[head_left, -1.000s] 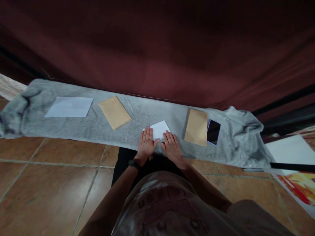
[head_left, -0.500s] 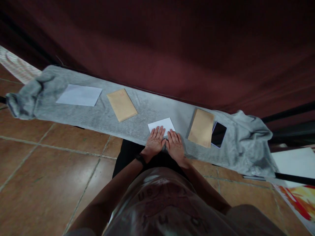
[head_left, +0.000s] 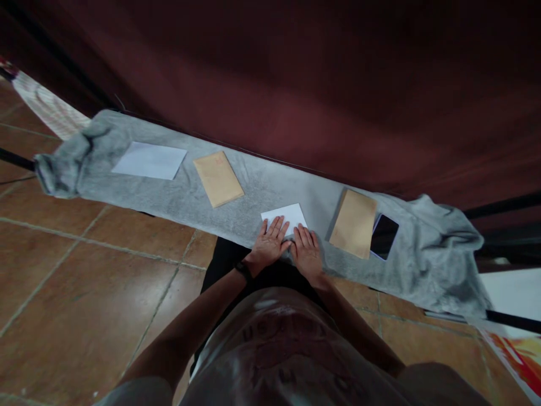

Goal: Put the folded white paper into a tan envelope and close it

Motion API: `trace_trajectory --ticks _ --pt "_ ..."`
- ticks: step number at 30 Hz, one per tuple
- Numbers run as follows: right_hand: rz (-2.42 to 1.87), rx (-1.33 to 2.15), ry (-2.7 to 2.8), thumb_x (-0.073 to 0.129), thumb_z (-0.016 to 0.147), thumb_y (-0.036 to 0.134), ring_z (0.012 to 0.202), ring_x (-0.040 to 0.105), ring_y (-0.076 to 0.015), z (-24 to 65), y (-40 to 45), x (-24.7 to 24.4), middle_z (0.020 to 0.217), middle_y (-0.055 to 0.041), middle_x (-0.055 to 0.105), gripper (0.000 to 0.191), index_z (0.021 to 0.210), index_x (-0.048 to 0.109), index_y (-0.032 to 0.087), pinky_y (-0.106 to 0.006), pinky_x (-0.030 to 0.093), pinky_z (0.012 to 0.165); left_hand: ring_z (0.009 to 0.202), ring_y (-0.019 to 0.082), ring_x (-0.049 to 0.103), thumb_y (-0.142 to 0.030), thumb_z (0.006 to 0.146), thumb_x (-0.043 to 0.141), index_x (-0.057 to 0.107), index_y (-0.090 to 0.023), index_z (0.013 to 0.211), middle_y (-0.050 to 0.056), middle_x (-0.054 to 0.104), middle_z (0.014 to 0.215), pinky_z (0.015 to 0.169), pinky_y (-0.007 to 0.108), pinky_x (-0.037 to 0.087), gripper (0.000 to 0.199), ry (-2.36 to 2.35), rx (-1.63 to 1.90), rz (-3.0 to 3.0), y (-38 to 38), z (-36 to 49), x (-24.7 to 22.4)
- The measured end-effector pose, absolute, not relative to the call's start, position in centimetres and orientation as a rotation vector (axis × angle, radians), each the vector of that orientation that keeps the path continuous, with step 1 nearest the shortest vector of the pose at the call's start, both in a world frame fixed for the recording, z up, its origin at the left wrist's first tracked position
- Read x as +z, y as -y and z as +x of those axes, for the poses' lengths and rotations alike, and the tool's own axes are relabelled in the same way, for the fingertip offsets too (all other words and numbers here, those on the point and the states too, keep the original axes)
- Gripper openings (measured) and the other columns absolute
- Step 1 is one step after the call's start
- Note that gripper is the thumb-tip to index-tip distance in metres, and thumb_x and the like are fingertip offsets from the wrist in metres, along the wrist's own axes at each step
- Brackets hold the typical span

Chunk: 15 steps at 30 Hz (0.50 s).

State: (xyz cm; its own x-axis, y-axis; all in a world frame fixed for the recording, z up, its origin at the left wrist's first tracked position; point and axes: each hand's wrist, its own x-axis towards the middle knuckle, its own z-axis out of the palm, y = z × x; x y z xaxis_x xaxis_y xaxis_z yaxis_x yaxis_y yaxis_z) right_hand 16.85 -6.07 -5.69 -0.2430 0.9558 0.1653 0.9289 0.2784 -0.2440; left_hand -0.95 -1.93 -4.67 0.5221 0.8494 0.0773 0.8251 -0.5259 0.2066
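A small white sheet of paper [head_left: 291, 214], perhaps folded, lies near the front edge of the cloth-covered surface. My left hand [head_left: 269, 243] rests flat on its near left part, fingers stretched out. On its near right side lies my right hand [head_left: 306, 251], also flat, with the fingers slightly spread. The thumbs come close together between the hands. Both palms hide the paper's near edge. Neither hand grips anything.
Grey cloth [head_left: 257, 175] covers the long narrow surface. On it are a larger white sheet [head_left: 150, 160], a brown envelope [head_left: 218, 179], a stack of brown envelopes [head_left: 354, 223] and a phone [head_left: 384, 237] touching that stack. A dark red curtain [head_left: 270, 107] hangs behind.
The whole view has shifted slightly, so the surface appears farther right. My right hand sits a little farther out on the paper's right side; the left stays pressed on it.
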Motion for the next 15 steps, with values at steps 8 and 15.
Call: trace_trajectory --ticks 8,15 --pt "-1.757 0.147 2.263 0.041 0.106 0.025 0.151 0.039 -0.0292 16.7 6.1 -5.7 0.164 -0.0160 0.039 0.054 0.157 0.042 0.008 -0.051 0.023 0.127 0.153 0.031 0.035 -0.032 0.104 0.041 0.046 -0.009 0.154 0.017 0.042 0.163 0.126 0.049 0.029 0.055 -1.763 0.335 2.332 -0.2 -2.9 -4.1" --pt "-1.767 0.210 2.239 0.042 0.105 0.024 0.153 0.036 -0.0287 16.6 6.0 -5.6 0.165 -0.0156 0.039 0.053 0.156 0.044 0.010 -0.052 0.022 0.128 0.123 0.032 0.060 -0.017 0.089 0.057 0.067 -0.013 0.129 0.017 0.069 0.128 0.109 0.046 0.046 0.042 -1.856 0.387 2.059 -3.4 -2.9 -1.3"
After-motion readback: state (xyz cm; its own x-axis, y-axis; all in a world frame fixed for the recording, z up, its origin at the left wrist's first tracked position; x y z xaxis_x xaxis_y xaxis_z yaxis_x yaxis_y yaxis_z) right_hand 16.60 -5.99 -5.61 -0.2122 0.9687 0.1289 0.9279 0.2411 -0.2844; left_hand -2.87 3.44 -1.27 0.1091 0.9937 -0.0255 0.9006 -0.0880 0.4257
